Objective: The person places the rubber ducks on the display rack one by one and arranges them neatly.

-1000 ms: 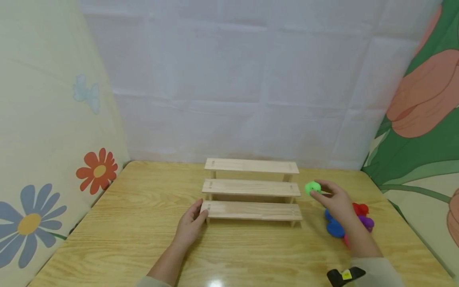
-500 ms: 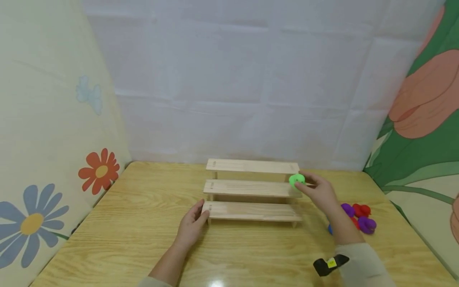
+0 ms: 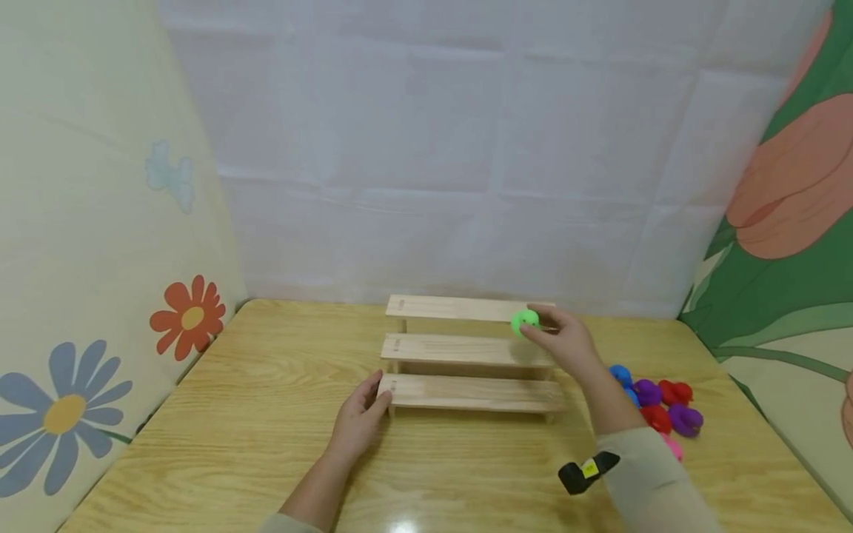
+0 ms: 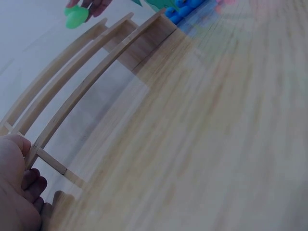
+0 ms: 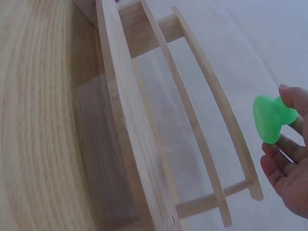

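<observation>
Pale-wood three-tier rack [image 3: 460,348] clamped by left hand [image 3: 358,420], lower-left edge; bright-green toy duck [image 3: 523,320] pinched by right hand [image 3: 566,339], near top-right corner.

two hands, one left hand [image 3: 360,418] and one right hand [image 3: 566,342]. one wooden stand [image 3: 460,349] with three shelves [image 3: 446,306]. one green toy duck [image 3: 523,322]. among the other ducks, two purple ducks [image 3: 686,420], two red ducks [image 3: 676,391], at least two blue ducks [image 3: 620,374] and one pink duck [image 3: 673,446] show; the right arm may cover more, so the exact total cannot be told. one table [image 3: 293,355]. one black wrist device [image 3: 574,477]. on the left wall, two whole printed flowers, one red flower [image 3: 175,329] and one blue flower [image 3: 27,392], plus one pale butterfly [image 3: 169,176].
</observation>
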`<state>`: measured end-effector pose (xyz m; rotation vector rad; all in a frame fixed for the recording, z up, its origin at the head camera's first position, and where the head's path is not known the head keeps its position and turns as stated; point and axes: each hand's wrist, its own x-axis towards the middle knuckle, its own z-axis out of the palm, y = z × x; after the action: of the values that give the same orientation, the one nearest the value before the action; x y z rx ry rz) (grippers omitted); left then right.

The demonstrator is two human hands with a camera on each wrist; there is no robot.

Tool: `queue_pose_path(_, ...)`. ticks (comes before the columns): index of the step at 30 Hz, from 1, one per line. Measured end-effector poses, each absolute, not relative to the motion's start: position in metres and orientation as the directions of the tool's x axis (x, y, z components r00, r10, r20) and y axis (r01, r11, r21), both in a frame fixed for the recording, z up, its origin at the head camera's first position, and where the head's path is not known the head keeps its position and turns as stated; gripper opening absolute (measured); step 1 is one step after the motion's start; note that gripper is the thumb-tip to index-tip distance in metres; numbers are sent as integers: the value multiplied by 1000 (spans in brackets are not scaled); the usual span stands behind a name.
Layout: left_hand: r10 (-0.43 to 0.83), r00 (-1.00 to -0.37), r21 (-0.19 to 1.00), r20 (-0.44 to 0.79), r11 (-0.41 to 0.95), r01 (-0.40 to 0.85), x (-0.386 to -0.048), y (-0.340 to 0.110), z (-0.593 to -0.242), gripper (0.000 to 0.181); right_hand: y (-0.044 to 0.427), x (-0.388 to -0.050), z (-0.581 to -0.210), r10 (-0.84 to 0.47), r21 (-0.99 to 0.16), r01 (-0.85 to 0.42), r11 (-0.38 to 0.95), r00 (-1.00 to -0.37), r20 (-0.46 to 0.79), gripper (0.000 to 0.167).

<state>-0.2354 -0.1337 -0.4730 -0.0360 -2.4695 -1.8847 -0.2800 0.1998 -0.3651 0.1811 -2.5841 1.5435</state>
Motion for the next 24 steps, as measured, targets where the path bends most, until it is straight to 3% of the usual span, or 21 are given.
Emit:
queue_pose_path(7, -3, -999, 963, 42, 267, 40, -235, -134, -472, 56, 182, -291, -359, -64, -861, -206, 465, -978, 199, 52)
queue_pose_path(24, -25, -998, 964, 55, 262, 46, -237, -133, -472, 54, 138, -313, -350, -135, -886, -170, 431, -983, 123, 54)
